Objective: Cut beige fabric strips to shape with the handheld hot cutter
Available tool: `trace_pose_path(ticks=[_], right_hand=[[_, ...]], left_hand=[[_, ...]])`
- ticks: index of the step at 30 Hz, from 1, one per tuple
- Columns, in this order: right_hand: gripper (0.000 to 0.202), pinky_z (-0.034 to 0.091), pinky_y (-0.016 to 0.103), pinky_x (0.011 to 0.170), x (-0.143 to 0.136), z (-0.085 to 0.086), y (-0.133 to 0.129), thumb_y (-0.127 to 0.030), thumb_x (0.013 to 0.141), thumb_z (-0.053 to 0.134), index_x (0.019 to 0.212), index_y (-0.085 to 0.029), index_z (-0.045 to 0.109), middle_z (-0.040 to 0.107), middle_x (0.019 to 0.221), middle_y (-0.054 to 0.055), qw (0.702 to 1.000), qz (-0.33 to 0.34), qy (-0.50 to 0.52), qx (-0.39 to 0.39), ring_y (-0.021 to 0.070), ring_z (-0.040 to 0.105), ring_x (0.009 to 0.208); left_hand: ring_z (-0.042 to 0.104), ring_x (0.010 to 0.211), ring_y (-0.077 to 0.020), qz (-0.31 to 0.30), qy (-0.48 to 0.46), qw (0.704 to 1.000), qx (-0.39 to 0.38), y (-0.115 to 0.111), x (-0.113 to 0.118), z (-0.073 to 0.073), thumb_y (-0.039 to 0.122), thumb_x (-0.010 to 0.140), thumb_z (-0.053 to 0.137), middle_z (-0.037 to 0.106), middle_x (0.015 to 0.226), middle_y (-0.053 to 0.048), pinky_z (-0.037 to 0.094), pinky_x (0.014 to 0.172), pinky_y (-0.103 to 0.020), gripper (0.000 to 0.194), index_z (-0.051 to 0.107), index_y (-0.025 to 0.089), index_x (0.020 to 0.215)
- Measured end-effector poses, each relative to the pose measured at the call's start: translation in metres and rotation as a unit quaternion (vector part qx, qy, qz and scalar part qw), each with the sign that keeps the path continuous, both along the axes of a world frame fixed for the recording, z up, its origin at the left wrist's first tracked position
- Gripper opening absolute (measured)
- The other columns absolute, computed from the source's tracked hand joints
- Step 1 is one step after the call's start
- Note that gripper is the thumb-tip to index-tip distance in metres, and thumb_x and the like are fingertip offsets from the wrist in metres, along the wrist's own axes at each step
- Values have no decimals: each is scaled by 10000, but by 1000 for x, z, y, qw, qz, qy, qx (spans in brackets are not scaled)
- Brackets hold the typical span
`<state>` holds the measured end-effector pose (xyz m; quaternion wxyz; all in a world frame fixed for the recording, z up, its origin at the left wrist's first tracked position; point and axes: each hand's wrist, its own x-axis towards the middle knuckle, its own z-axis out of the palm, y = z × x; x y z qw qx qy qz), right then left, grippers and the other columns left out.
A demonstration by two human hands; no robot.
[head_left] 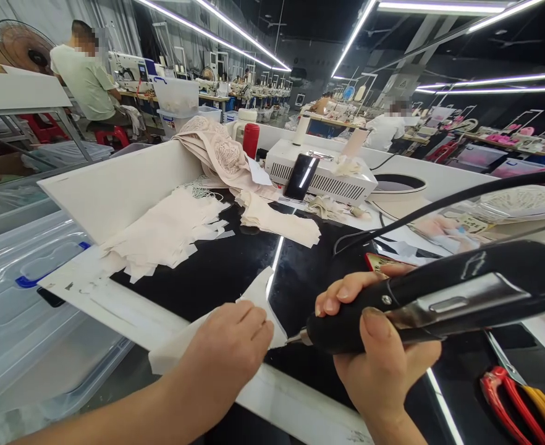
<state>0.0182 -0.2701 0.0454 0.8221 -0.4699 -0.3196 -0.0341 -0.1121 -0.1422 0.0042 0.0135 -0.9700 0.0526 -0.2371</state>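
Left hand first: its fingers are bunched, knuckles up, pinching a pale piece of fabric that spreads out ahead of them and trails back to the hand's left, over the near edge of the black surface. Right hand is wrapped round the body of a black corded tool, fingers over the far side and thumb on the near side, just beside the metal lever. Between my two hands, the tool's thin metal tip meets the fabric's corner; whether it touches or stops just short, I cannot tell. So I judge this one piece to be in the middle of being worked, and how much of its edge is done does not show. Beyond my left hand and to its left lies a large, uneven pile of similar pieces, and straight ahead of it a smaller, neater stack. Plenty is laid out, then, but I cannot say which heap is finished and which is waiting. Scissors with red and yellow handles lie to the right of my right hand, touched by neither.
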Motion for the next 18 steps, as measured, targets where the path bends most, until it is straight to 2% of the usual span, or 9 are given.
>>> trace_pose_path(ticks=[3, 6, 11, 18], right_hand=[[366, 563, 311, 545, 1, 0, 0, -313, 867, 830, 1158, -266, 613, 661, 776, -40, 1000, -3, 1, -5, 157, 600, 603], [366, 562, 310, 543, 1, 0, -1, -322, 866, 835, 1150, -267, 612, 653, 772, -41, 1000, -2, 4, -8, 154, 590, 604], [366, 570, 309, 537, 2, -1, -1, -335, 876, 825, 1165, -278, 607, 660, 781, -38, 1000, 1, -4, -11, 158, 595, 608], [382, 566, 326, 520, 2, -1, -2, -372, 868, 834, 1155, -283, 599, 647, 772, -38, 1000, -7, -2, -16, 167, 597, 582]], left_hand=[[673, 857, -206, -107, -29, 993, -51, -8, 3, -4, -35, 994, 502, 691, 919, -47, 562, 715, -323, 231, 671, 115, 1037], [698, 941, -208, -153, -42, 985, -70, -11, 7, -11, -16, 1023, 510, 711, 962, -64, 597, 799, -306, 211, 676, 76, 1114], [720, 992, -206, -156, -33, 986, -57, -6, 9, -14, 8, 1072, 442, 739, 1016, -91, 621, 882, -301, 255, 684, 61, 1133], [721, 1099, -200, -149, -22, 986, -66, 5, 3, -17, 13, 1072, 458, 750, 1131, -103, 618, 1019, -305, 273, 666, 51, 1244]])
